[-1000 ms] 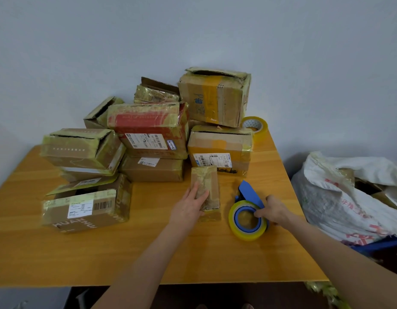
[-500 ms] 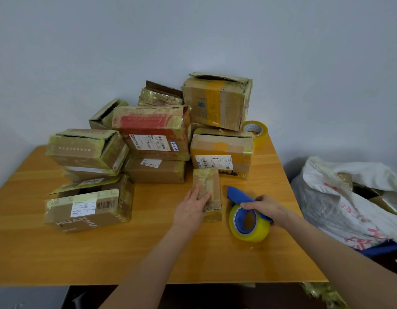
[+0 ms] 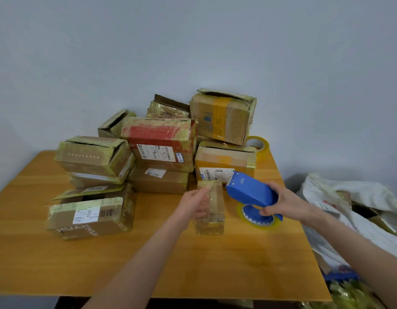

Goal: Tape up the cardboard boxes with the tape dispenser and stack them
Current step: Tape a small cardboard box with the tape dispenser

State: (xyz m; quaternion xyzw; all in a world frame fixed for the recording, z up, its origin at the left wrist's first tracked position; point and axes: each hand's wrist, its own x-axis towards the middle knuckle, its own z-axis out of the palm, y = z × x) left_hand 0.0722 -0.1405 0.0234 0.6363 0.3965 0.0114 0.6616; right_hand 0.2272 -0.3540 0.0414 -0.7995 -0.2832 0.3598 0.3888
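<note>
A small taped cardboard box (image 3: 212, 210) stands upright on the wooden table (image 3: 148, 264) in front of a pile of cardboard boxes (image 3: 162, 150). My left hand (image 3: 194, 204) grips this small box on its left side. My right hand (image 3: 284, 202) holds the blue tape dispenser (image 3: 248, 191) lifted off the table, just right of the small box, its front end pointing toward the pile. The yellowish tape roll (image 3: 257, 217) sits on the dispenser's underside.
A spare tape roll (image 3: 259, 143) lies at the table's back right behind the boxes. A white bag (image 3: 349, 210) full of cardboard stands to the right of the table. A box with HUANHU print (image 3: 90, 216) lies at the left.
My right hand has lifted the dispenser from the table and turned it so the roll faces down. My left hand has stood the small box more upright.
</note>
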